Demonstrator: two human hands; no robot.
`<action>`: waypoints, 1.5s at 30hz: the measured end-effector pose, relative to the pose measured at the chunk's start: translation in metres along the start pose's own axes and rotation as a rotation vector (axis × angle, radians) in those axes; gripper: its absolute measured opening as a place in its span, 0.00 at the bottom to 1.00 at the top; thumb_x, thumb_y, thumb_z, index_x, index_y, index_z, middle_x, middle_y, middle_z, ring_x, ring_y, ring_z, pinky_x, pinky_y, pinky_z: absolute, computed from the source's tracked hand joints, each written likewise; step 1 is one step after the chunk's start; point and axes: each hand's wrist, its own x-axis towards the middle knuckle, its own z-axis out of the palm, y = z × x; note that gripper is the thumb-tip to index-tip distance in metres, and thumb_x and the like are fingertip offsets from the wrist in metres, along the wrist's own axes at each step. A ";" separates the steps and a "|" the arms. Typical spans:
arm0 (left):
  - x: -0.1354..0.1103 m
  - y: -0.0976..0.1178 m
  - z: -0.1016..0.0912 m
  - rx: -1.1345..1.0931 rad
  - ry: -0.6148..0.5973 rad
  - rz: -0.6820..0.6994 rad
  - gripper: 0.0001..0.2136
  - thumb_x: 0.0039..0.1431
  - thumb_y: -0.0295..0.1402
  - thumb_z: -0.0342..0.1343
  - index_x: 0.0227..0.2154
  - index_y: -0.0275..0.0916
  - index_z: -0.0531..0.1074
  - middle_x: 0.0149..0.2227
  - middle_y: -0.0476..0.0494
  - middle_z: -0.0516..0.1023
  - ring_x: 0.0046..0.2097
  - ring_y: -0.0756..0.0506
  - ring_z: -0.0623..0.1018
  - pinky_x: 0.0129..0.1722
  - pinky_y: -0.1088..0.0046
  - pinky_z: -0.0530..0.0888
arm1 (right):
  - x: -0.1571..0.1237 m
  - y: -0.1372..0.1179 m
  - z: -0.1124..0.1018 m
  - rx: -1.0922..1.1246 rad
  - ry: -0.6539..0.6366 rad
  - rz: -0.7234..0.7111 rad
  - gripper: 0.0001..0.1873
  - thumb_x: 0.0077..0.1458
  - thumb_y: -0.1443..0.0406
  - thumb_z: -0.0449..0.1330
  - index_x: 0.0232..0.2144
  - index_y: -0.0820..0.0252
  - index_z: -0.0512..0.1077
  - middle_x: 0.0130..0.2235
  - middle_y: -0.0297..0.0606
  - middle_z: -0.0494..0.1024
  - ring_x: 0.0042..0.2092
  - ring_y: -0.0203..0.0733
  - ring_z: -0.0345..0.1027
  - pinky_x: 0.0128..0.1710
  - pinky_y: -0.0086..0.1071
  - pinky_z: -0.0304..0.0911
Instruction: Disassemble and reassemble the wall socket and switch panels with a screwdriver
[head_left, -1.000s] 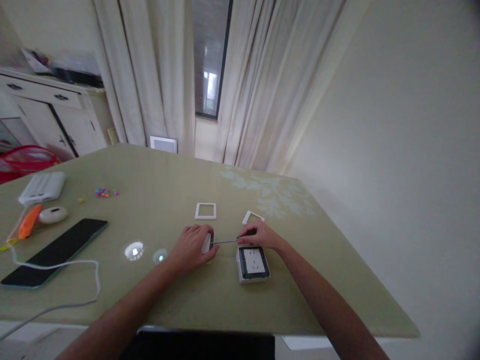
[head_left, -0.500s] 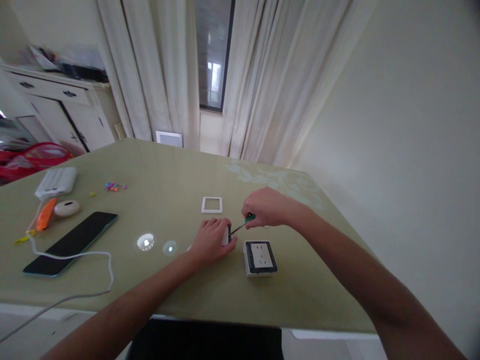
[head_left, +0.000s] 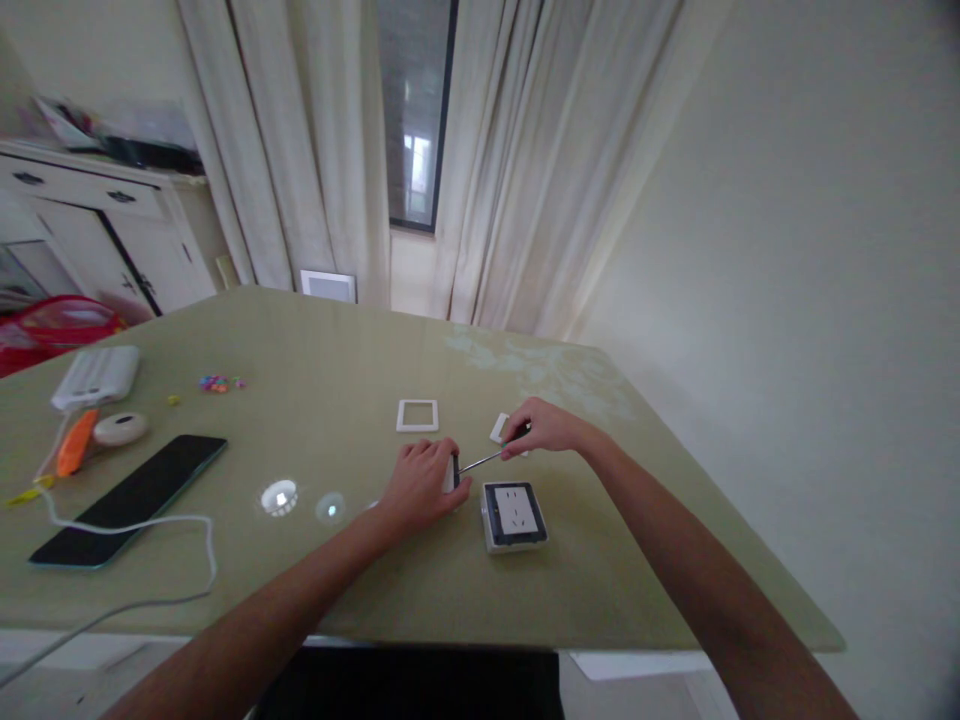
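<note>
My left hand (head_left: 421, 484) is curled over a small white socket part (head_left: 448, 474) and pins it to the green table (head_left: 337, 380). My right hand (head_left: 541, 427) grips the dark handle of a thin screwdriver (head_left: 484, 460). Its metal shaft slants down to the left, and the tip meets the part at my left fingers. A wall socket (head_left: 514, 513) with a dark frame lies face up just in front of both hands. Beyond them rest a white square frame (head_left: 417, 415) and a second white frame (head_left: 500, 428), the latter partly behind my right hand.
At the left lie a black phone (head_left: 127, 498) with a white cable (head_left: 135, 560), a white power bank (head_left: 94, 376), an orange object (head_left: 73, 441), a white oval object (head_left: 120, 428) and small coloured beads (head_left: 216, 383). A white cabinet and curtains stand behind.
My right hand lifted the screwdriver handle half a second ago and has lowered it again, moving slightly right. My left hand stays on the white part.
</note>
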 end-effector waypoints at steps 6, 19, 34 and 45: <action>0.000 -0.001 -0.001 0.012 -0.006 -0.003 0.12 0.65 0.42 0.60 0.45 0.43 0.71 0.44 0.38 0.84 0.50 0.32 0.79 0.53 0.54 0.68 | -0.009 0.025 0.023 0.176 0.082 0.031 0.26 0.46 0.45 0.75 0.31 0.63 0.87 0.22 0.35 0.78 0.23 0.34 0.64 0.24 0.28 0.56; 0.002 -0.004 0.000 0.014 -0.021 0.002 0.12 0.66 0.42 0.60 0.46 0.41 0.70 0.43 0.37 0.83 0.50 0.31 0.80 0.53 0.52 0.70 | -0.020 0.051 0.058 0.361 0.199 0.065 0.24 0.45 0.47 0.77 0.29 0.63 0.87 0.24 0.38 0.81 0.24 0.35 0.67 0.25 0.28 0.61; -0.009 -0.009 0.002 -0.095 0.203 0.122 0.14 0.67 0.44 0.62 0.49 0.43 0.72 0.46 0.39 0.85 0.52 0.35 0.82 0.64 0.48 0.70 | -0.045 0.056 0.065 0.439 0.329 0.095 0.18 0.47 0.51 0.77 0.30 0.60 0.87 0.26 0.37 0.81 0.27 0.36 0.69 0.29 0.29 0.60; 0.054 -0.075 -0.042 -0.011 0.030 -0.111 0.24 0.67 0.55 0.58 0.51 0.40 0.72 0.44 0.40 0.84 0.40 0.38 0.84 0.43 0.60 0.80 | -0.043 0.054 0.071 0.486 0.452 0.127 0.19 0.51 0.50 0.74 0.33 0.61 0.86 0.24 0.35 0.80 0.23 0.34 0.64 0.25 0.29 0.58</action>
